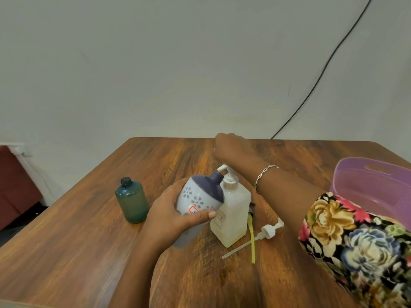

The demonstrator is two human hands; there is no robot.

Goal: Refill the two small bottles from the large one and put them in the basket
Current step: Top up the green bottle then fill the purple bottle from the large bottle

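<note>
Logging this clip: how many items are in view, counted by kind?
Bottles: 3 (green bottle, floral bottle, large bottle)
Loose pumps: 2 (white pump, yellow-tubed pump)
Baskets: 1 (purple basket)
Total: 6

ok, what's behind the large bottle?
A dark piece with a yellow tube pokes out to the right of the large bottle. The rest of it is covered by the bottle, so I can't tell what it is.
</note>
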